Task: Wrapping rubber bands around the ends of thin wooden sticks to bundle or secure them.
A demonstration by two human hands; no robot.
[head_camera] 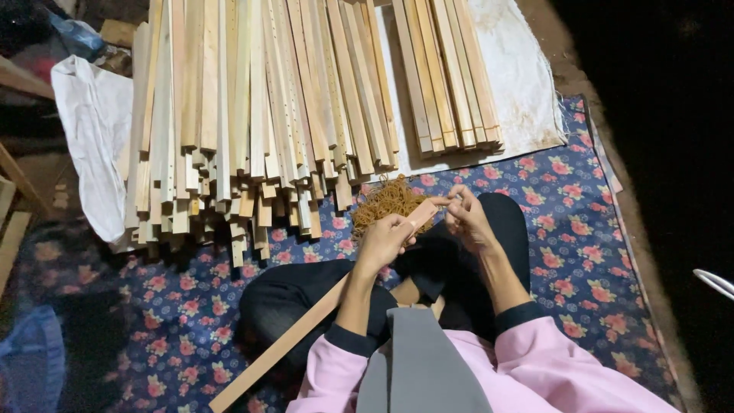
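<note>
Both forearms reach forward over crossed legs. The left hand (384, 239) grips a long wooden slat (306, 325) near its upper end; the right hand (466, 218) pinches at the slat's tip — what it holds is too small to tell. A heap of rubber bands (386, 200) lies just beyond on the floral mat (581, 252), before the stacked slats (260, 115).
</note>
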